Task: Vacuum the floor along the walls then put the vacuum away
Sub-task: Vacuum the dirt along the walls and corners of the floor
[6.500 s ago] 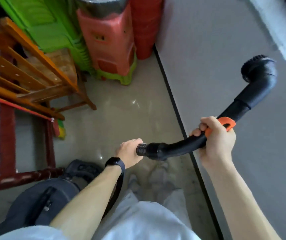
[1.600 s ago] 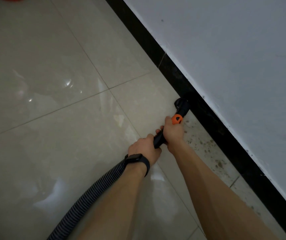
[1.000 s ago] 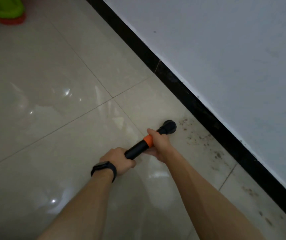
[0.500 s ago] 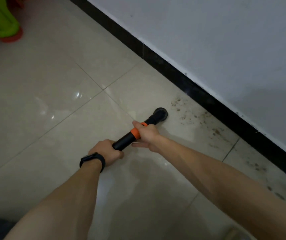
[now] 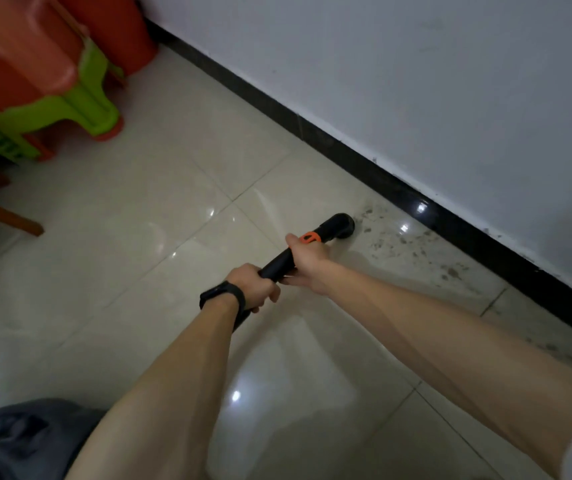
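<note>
Left hand [image 5: 255, 289]: fingers curled round rear of black vacuum tube [image 5: 279, 266]. Right hand [image 5: 307, 259]: grips tube further forward, just behind orange collar [image 5: 310, 238]. Nozzle [image 5: 341, 226] down on floor [image 5: 139, 237], near black baseboard [image 5: 381, 178] at floor's right edge, apart from it. Dirt specks [image 5: 412, 251] lie just beyond nozzle, along baseboard. Stacked plastic stools [image 5: 35, 74] at floor's far-left corner.

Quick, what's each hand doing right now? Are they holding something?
Left hand: grips the near end of the black vacuum wand.
Right hand: grips the same wand further along, just behind its orange ring.
</note>
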